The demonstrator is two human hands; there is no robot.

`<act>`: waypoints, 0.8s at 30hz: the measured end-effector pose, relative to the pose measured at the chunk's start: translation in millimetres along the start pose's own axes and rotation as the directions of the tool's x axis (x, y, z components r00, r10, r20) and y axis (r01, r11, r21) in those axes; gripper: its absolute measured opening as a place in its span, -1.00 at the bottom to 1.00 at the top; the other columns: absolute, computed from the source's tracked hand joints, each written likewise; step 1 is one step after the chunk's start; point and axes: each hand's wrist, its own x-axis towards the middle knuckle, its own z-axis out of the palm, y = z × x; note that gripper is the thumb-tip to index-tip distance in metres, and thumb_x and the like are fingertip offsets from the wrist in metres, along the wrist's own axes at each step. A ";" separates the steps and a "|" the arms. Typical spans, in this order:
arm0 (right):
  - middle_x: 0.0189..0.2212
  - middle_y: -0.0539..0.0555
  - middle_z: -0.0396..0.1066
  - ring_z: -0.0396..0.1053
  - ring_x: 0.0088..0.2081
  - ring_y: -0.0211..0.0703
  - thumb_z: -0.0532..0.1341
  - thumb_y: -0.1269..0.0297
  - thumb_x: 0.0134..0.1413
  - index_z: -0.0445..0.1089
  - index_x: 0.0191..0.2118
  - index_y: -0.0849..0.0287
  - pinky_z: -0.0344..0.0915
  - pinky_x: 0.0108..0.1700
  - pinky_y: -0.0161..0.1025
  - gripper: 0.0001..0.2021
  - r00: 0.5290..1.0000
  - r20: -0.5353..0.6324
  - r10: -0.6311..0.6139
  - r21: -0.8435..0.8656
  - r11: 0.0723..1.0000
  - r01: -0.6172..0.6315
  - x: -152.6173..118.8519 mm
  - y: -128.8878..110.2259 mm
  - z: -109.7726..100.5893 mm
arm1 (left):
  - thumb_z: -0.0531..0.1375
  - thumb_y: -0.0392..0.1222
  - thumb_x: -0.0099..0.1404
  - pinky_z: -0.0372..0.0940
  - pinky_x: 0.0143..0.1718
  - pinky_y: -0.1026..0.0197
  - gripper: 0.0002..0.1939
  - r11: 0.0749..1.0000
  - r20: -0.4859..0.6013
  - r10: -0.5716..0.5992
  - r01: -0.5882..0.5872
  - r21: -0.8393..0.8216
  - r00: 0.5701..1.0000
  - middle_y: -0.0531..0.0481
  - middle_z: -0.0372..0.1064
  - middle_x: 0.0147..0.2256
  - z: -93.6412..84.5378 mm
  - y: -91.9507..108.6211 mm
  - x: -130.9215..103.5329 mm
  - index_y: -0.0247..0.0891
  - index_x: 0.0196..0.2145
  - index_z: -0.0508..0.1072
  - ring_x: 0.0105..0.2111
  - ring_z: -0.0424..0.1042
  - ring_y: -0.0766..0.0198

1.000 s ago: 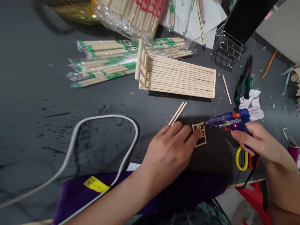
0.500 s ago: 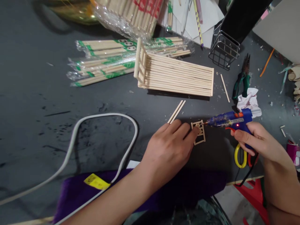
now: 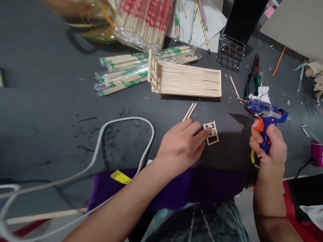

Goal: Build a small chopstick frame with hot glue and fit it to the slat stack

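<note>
Seemingly, we are gluing the small stick frame (image 3: 213,132), right of centre; our left hand (image 3: 181,142) is touching it, whether pinching we cannot tell. Farther right, our right hand's (image 3: 269,145) fingers are gripping the glue gun (image 3: 260,108). Next is probably calling for steadiness.

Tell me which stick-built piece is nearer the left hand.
The small frame, at the left hand; the bigger slatted piece is farther off, beyond the pair of sticks.
</note>
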 end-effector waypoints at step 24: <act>-0.60 -0.15 0.22 0.07 -0.77 -0.48 0.32 -0.08 0.17 0.45 -0.21 0.20 -0.11 -0.77 -0.44 -0.62 0.994 0.028 0.103 0.003 0.995 -0.104 1.8 9.7 -0.9 | 0.11 -0.35 0.39 0.34 -0.30 0.13 -0.74 0.996 0.015 0.053 -0.052 -0.069 0.998 -0.07 0.44 -0.34 -2.0 -1.8 -2.5 -0.32 -0.04 0.52 -0.34 0.34 0.17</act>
